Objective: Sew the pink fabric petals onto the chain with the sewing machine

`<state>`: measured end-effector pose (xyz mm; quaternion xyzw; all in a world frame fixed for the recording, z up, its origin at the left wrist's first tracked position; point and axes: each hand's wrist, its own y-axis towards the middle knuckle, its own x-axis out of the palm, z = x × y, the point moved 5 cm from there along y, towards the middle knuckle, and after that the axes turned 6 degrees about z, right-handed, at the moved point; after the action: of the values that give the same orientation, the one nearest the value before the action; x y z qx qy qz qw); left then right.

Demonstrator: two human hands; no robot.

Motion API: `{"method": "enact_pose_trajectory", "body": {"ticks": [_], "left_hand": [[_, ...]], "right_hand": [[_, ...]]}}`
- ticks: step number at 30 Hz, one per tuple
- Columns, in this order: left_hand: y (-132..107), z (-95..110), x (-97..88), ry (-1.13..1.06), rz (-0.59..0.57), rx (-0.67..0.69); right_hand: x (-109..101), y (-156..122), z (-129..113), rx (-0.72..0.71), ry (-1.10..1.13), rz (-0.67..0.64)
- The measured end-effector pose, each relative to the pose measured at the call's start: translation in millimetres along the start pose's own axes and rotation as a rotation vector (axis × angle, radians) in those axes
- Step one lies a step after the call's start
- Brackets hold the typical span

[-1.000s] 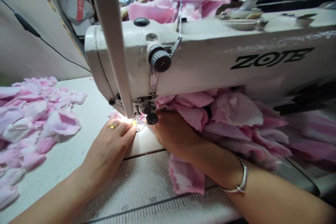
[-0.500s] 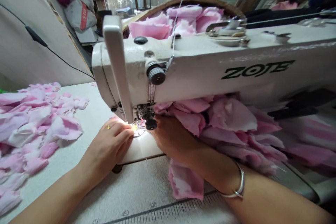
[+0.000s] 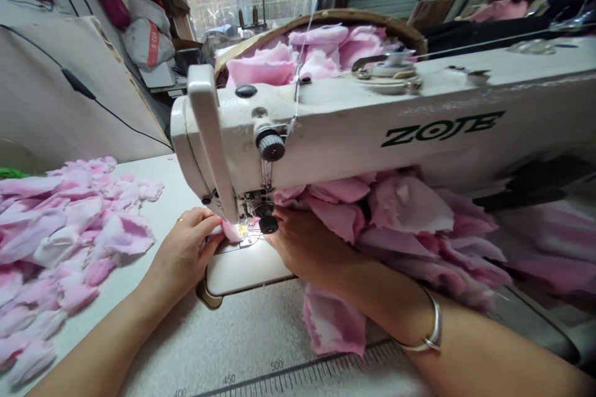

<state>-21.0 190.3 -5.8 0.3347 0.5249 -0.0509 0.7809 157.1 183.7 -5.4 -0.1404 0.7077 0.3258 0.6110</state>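
A small pink fabric piece (image 3: 231, 231) lies under the lit needle area of a white sewing machine (image 3: 326, 118). Its left edge is pinched between the thumb and fingers of my left hand (image 3: 189, 245), which wears a ring. On the other side of the needle, my right hand (image 3: 302, 239) reaches in under the machine arm; its fingertips are hidden behind the machine's lower knob (image 3: 269, 224). Bunched pink fabric (image 3: 410, 205) rests against my right hand and forearm, and one flap (image 3: 333, 319) hangs out below the wrist, which carries a silver bangle (image 3: 434, 329).
Loose pink pieces (image 3: 74, 229) are heaped on the table at left. Behind the machine stands a round basket (image 3: 414, 34) of more pink fabric. A printed ruler scale (image 3: 298, 372) runs along the front. Another person (image 3: 505, 3) sits far back at right.
My left hand has moved left, away from the needle, baring the pink piece between its fingers and the needle. The right hand stays almost in place. The view has shifted slightly.
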Motion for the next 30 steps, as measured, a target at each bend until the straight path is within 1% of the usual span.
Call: {"method": "enact_pose_trajectory", "body": {"ticks": [4, 7, 9, 12, 15, 17, 18, 20, 22, 25, 27, 30], "left_hand": [[6, -2, 1.7, -0.040, -0.033, -0.023], [9, -2, 2.3, -0.038, -0.064, 0.026], [9, -1, -0.8, 0.003, -0.049, 0.072], [4, 5, -10.1, 0.080, 0.002, 0.116], [-3, 20, -15.9, 0.168, -0.012, 0.270], [-7, 29, -16.1, 0.230, -0.047, 0.372], [-7, 32, -15.6, 0.251, -0.064, 0.396], [-6, 35, -15.1, 0.276, -0.080, 0.403], [-5, 35, -15.6, 0.254, -0.081, 0.381], [-4, 30, -17.1, 0.119, -0.094, 0.316], [-6, 24, -17.5, 0.047, -0.098, 0.280], [-9, 19, -15.4, 0.082, -0.095, 0.290]], "right_hand": [[-4, 0, -1, 0.019, -0.012, -0.009], [-6, 1, -1, 0.019, 0.017, 0.023], [-7, 1, -1, 0.039, 0.067, 0.036], [-10, 2, 0, 0.089, 0.173, 0.046], [-14, 2, 0, 0.122, 0.286, 0.042], [-18, 1, -2, 0.103, 0.322, 0.036], [-19, 0, -4, 0.078, 0.323, 0.036], [-22, -3, -10, 0.019, 0.294, 0.038], [-21, -6, -15, -0.016, 0.250, 0.038], [-15, -8, -23, -0.031, 0.208, 0.013], [-10, -6, -30, -0.065, 0.214, -0.020], [-6, -3, -36, -0.111, 0.217, -0.036]]}}
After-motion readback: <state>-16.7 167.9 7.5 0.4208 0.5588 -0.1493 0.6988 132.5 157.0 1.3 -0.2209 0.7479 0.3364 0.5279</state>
